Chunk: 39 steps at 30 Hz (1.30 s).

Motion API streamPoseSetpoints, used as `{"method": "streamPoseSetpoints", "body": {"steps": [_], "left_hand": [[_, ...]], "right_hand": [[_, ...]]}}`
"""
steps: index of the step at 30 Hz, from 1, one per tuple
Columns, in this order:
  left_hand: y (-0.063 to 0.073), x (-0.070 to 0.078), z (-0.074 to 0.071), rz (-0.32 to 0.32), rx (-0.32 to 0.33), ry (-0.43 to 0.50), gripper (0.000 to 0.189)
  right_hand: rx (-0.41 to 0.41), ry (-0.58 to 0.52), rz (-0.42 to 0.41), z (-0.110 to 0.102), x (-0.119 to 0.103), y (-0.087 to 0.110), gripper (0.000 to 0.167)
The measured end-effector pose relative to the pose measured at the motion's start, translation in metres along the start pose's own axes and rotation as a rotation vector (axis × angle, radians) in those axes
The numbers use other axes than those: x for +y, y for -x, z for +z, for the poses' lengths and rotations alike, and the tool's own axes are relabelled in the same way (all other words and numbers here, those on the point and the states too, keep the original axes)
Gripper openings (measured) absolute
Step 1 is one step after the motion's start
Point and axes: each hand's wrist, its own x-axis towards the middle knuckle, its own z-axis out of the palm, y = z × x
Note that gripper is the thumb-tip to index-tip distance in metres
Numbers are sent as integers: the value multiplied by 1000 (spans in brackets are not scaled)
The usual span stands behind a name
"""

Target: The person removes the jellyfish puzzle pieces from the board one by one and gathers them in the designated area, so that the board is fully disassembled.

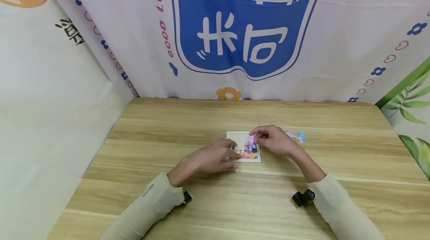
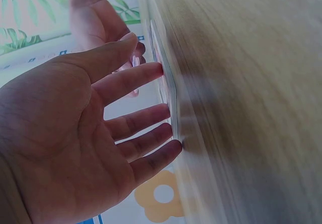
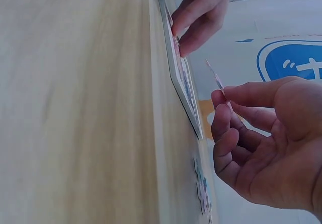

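Observation:
A white-framed jigsaw puzzle tray [image 1: 244, 160] lies flat on the wooden table, with colourful pieces set along its lower and right parts. My left hand [image 1: 215, 156] rests its fairly straight fingertips on the tray's left side; the left wrist view shows those fingers [image 2: 138, 121] spread over its edge. Between thumb and fingers my right hand [image 1: 273, 140] pinches a pink-purple puzzle piece [image 1: 251, 143]. In the right wrist view that piece [image 3: 216, 76] is seen edge-on, held above the tray and apart from it.
Loose puzzle pieces [image 1: 297, 136] lie on the table [image 1: 215, 202] just right of the tray, partly behind my right hand. A printed cloth [image 1: 242, 83] hangs along the table's back edge. Dark wrist cameras [image 1: 304, 197] jut from the sleeves.

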Motion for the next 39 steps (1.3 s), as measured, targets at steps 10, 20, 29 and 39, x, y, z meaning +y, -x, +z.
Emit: {"method": "streamPoseSetpoints", "body": {"steps": [10,20,29,39], "left_hand": [[1,1,-2,-2,-3,2,41],[1,0,0,-3,7,3,41],[2,2,0,-14,5,19,40],[3,2,0,-15,10,14,41]], "right_hand": [[-3,-45,9,-9,7,9,25],[17,-27,25,-15,17,18,25],[38,-43,36,-30,26,32,26],[55,-12,54,-42,36,45,28]]}}
